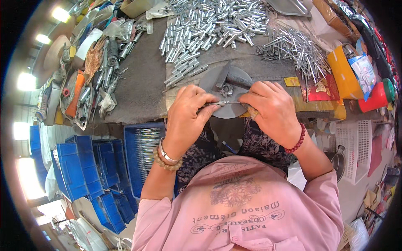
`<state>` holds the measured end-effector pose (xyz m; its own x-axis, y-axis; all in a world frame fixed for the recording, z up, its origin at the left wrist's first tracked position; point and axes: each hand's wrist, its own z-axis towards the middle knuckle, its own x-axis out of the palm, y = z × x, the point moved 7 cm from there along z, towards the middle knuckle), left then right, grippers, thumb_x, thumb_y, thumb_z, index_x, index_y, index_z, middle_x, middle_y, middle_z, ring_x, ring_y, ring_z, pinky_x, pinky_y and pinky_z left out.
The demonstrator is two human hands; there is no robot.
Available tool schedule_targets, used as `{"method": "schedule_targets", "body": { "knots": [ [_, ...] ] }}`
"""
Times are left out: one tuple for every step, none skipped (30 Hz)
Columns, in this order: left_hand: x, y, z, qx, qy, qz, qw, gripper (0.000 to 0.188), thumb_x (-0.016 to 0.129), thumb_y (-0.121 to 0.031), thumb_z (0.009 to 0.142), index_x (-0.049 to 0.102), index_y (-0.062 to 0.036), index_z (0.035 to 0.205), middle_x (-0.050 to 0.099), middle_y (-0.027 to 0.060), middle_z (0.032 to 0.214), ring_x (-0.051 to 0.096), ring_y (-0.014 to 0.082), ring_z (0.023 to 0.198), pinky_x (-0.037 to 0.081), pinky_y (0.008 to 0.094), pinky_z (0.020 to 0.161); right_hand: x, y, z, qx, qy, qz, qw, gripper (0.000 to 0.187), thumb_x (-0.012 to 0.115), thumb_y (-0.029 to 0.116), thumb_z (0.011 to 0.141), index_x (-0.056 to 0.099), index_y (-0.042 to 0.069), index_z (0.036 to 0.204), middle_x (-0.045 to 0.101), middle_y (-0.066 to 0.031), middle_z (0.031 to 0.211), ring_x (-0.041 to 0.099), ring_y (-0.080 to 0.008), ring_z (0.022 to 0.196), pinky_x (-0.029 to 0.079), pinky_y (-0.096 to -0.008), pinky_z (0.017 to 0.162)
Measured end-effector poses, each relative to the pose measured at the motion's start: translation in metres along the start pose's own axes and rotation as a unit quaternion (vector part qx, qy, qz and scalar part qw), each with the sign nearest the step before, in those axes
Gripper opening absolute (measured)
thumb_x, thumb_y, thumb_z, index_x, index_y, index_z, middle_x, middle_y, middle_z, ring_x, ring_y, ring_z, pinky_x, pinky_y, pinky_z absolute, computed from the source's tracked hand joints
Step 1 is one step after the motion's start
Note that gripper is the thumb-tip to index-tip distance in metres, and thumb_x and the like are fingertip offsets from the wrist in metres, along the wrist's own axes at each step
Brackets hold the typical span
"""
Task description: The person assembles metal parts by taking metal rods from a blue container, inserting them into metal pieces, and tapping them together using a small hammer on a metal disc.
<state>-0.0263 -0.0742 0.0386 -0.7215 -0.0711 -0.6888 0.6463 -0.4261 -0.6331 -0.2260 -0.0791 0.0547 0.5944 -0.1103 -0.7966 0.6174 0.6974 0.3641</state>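
My left hand (188,104) and my right hand (270,102) face each other above a round grey metal plate (229,112) at the bench's near edge. A thin metal rod (230,102) spans the gap between them, with a small shiny part near its middle. The left fingers pinch one end and the right fingers pinch the other. Just beyond, a hammer (223,75) rests on the plate, its dark handle reaching toward my right hand. A small silvery metal piece (227,89) sits between hammer and rod; its exact shape is unclear.
Past the plate lies a big heap of short metal tubes (217,25), with thin metal rods (307,52) to its right. Tools and an orange-handled item (75,94) crowd the left. A red jar (374,96) stands far right. Blue bins (77,169) are stacked below the bench.
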Motion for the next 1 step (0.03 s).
{"method": "schedule_targets", "body": {
  "knots": [
    [0.0003, 0.0016, -0.0003, -0.011, 0.006, -0.005, 1.000, 0.014, 0.081, -0.009, 0.089, 0.080, -0.0038, 0.102, 0.068, 0.0090, 0.096, 0.064, 0.0270, 0.095, 0.050, 0.0398, 0.083, 0.0005, -0.0003, 0.0003, -0.004, 0.006, 0.000, 1.000, 0.021, 0.071, 0.001, 0.078, 0.075, 0.009, 0.097, 0.061, -0.0066, 0.094, 0.064, -0.0306, 0.096, 0.051, -0.0437, 0.086]
  ]
}}
